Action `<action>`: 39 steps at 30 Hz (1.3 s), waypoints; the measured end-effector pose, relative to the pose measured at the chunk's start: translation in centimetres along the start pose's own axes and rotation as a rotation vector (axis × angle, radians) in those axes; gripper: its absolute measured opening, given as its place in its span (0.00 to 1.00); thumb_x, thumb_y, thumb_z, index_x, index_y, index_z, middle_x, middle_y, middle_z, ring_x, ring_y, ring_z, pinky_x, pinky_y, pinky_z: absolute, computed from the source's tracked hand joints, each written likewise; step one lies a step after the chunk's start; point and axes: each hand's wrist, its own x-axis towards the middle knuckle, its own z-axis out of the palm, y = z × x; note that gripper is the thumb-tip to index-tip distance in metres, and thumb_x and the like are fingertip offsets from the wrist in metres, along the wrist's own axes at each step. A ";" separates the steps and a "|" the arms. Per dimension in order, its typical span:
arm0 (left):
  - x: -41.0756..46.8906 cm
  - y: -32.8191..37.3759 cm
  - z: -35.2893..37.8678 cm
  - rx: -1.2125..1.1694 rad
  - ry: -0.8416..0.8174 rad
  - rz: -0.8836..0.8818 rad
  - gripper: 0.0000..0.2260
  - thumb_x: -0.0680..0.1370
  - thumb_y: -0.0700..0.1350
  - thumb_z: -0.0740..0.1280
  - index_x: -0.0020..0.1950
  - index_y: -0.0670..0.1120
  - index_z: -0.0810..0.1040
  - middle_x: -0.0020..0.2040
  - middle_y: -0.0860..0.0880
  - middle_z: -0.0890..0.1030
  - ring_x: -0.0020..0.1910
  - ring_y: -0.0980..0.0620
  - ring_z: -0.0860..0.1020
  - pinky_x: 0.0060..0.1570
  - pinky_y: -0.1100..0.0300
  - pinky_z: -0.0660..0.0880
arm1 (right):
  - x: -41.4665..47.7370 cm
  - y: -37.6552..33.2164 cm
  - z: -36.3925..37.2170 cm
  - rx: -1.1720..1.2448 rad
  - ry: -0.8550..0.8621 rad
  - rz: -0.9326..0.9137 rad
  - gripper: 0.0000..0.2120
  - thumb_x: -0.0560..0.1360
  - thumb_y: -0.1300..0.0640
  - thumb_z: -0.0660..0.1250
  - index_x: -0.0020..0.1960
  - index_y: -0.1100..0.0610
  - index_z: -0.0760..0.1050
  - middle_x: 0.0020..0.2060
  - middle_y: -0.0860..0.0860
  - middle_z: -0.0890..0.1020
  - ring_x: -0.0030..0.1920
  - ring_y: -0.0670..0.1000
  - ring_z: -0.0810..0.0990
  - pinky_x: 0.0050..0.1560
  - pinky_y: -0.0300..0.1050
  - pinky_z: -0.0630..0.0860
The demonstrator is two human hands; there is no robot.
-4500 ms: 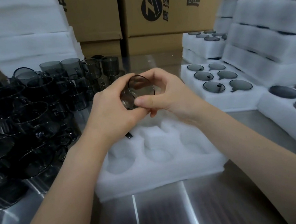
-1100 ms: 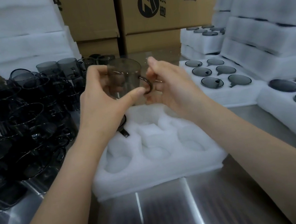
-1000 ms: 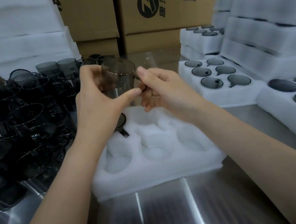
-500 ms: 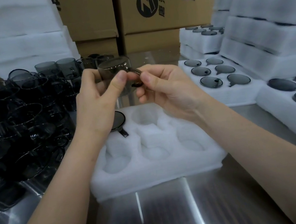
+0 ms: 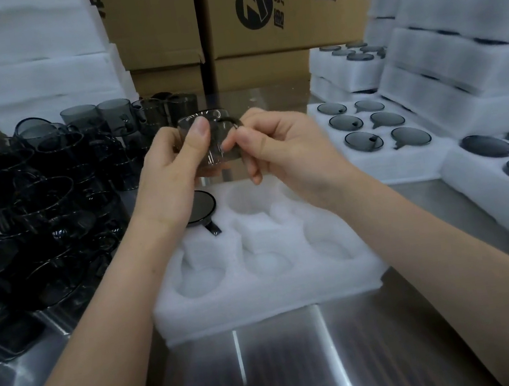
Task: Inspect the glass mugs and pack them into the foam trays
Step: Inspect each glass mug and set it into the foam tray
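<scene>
Fingers of the left hand curl round the glass mug, thumb pressed on its front; the right hand pinches its handle. Both hold it above the foam tray.

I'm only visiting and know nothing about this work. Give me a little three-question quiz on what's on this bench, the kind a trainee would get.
1. True or false: the left hand and the right hand both hold the same glass mug.
2. The pile of loose mugs waiting to be packed lies: A) left of the nearest foam tray; B) right of it; C) inside it.
3. How many mugs already sit in that tray?

Key: 1 true. 2 A. 3 one, the packed mug in the far left pocket.
</scene>
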 end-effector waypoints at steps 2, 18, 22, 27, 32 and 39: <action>-0.1 0.0 0.2 0.007 -0.021 0.048 0.13 0.76 0.56 0.65 0.47 0.47 0.71 0.49 0.44 0.82 0.45 0.54 0.83 0.45 0.59 0.79 | 0.2 0.3 -0.2 0.133 -0.032 0.103 0.13 0.76 0.57 0.62 0.36 0.54 0.81 0.33 0.48 0.75 0.32 0.48 0.72 0.35 0.41 0.71; -0.5 -0.5 0.0 0.031 -0.078 0.205 0.13 0.79 0.59 0.58 0.54 0.52 0.73 0.48 0.64 0.80 0.51 0.64 0.77 0.53 0.68 0.71 | 0.6 0.5 -0.5 0.138 0.191 0.086 0.06 0.75 0.53 0.67 0.50 0.55 0.75 0.39 0.53 0.79 0.37 0.51 0.77 0.39 0.48 0.75; -0.3 -0.7 0.1 0.105 -0.158 0.154 0.19 0.80 0.61 0.53 0.61 0.54 0.76 0.57 0.59 0.80 0.59 0.61 0.77 0.61 0.63 0.71 | 0.4 0.8 0.0 0.150 -0.038 0.142 0.20 0.77 0.51 0.62 0.68 0.51 0.66 0.57 0.56 0.78 0.52 0.58 0.82 0.48 0.51 0.80; -0.2 -0.3 0.1 0.084 -0.024 0.229 0.24 0.77 0.52 0.62 0.74 0.51 0.68 0.64 0.51 0.75 0.54 0.62 0.77 0.53 0.67 0.74 | 0.1 0.8 0.3 0.077 0.068 0.105 0.15 0.78 0.50 0.65 0.63 0.51 0.68 0.47 0.55 0.84 0.42 0.59 0.85 0.42 0.50 0.81; -1.0 0.2 0.4 0.349 -0.117 0.417 0.28 0.71 0.50 0.72 0.70 0.55 0.69 0.63 0.56 0.74 0.59 0.57 0.76 0.59 0.60 0.75 | 0.4 1.1 0.5 -0.196 0.255 -0.020 0.14 0.77 0.45 0.63 0.62 0.43 0.76 0.51 0.39 0.82 0.55 0.46 0.82 0.53 0.50 0.81; -1.1 0.4 0.5 0.341 -0.040 0.488 0.25 0.68 0.44 0.79 0.58 0.54 0.70 0.50 0.64 0.77 0.51 0.67 0.77 0.51 0.74 0.71 | 0.2 0.8 0.6 -0.056 0.320 0.022 0.15 0.81 0.51 0.61 0.63 0.55 0.79 0.53 0.47 0.85 0.50 0.52 0.85 0.39 0.48 0.82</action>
